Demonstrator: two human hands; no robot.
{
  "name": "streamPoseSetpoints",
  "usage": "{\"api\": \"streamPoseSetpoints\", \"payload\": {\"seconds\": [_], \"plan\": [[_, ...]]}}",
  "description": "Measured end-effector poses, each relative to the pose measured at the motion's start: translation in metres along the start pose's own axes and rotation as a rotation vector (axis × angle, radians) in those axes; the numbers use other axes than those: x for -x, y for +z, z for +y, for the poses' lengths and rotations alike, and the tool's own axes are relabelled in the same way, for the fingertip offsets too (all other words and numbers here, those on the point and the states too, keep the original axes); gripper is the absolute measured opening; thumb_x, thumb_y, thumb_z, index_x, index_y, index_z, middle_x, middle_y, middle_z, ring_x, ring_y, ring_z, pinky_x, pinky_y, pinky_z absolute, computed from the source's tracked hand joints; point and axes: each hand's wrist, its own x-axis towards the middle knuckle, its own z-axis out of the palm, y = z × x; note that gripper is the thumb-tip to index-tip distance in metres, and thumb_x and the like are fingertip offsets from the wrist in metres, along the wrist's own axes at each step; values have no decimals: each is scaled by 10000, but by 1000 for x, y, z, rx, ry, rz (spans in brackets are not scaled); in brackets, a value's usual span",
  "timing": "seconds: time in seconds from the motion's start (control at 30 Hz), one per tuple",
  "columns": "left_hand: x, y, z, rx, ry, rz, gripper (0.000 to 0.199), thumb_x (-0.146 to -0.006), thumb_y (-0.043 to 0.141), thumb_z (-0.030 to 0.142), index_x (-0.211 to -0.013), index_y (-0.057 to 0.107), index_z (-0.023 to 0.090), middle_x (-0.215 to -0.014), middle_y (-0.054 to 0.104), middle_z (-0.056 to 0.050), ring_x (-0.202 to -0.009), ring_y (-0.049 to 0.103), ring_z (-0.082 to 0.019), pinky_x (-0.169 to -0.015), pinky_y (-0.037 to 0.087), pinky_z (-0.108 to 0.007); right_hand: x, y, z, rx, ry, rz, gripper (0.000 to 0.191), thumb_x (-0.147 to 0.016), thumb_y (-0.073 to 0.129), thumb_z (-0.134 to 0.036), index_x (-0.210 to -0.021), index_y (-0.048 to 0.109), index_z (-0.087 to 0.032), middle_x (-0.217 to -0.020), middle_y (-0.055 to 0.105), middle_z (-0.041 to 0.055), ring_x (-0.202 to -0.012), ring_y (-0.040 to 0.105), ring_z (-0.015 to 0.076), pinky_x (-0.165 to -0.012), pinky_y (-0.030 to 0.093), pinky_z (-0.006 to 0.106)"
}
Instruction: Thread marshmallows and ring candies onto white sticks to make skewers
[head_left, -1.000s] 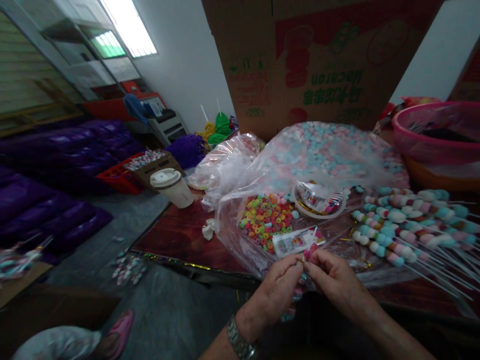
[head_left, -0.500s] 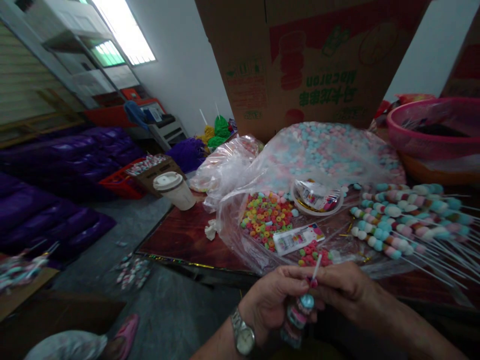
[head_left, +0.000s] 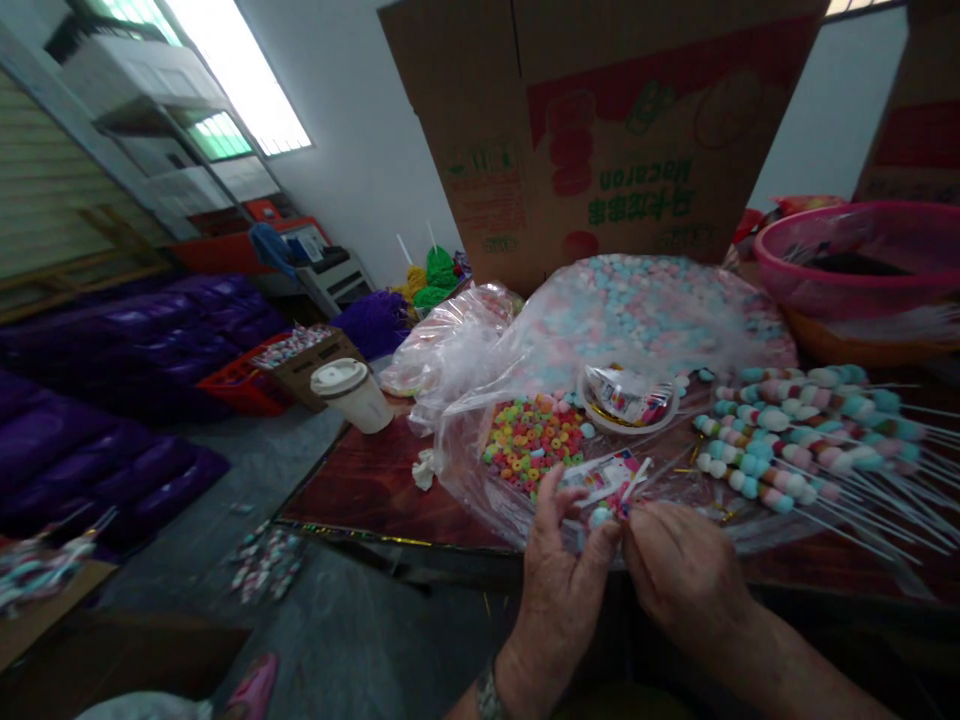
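Where the right hand (head_left: 686, 565) closes, the white stick (head_left: 637, 481) seems partly hidden.

pink basin (head_left: 855, 262), red crate (head_left: 251, 385), green lettering on brown carton (head_left: 480, 120).

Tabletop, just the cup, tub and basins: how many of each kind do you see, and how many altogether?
Lidded cup: 1
Round plastic tub: 1
Pink basin: 1
Orange basin, under the pink one: 1
Total: 4

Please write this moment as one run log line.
left hand: fingers spread | right hand: closed at base of slim white stick | nearby: blue, pink, white marshmallow skewers
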Motion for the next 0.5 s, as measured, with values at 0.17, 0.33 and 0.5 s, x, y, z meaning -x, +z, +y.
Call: {"api": "streamPoseSetpoints", "payload": {"seconds": [0.17, 0.33, 0.5], "plan": [[-9, -25, 48, 137, -154, -232, 787, -734, 256, 784, -1177, 524, 191, -682, 628, -21, -624, 587, -167, -662, 472, -322, -7, -7, -15, -333, 75, -210, 193, -830, 392, -134, -665, 480, -186, -571, 521, 17, -513, 454, 151, -490, 278, 280], [-6, -61, 48, -48, -200, -513, 709, -734, 282, 773, -579, 676, 203, -437, 553, -40, -491, 562, -172, -564, 478, -315, -14, -10, -14, -809, 802, -266, 272, -881, 337, -255, -613, 354, -207, -551, 471, -21, -533, 463, 123, -490, 312, 222], [5, -51, 20, -157, -240, -345, 306, -712, 652, 461, -892, 701, 218, -888, 682, -48, -978, 570, -224, -891, 447, -320, -12, -6, -32, -743, 482, -219, 182, -814, 375, -248, -639, 377, -199, -644, 501, 25, -583, 453, 144, -553, 325, 265]]}}
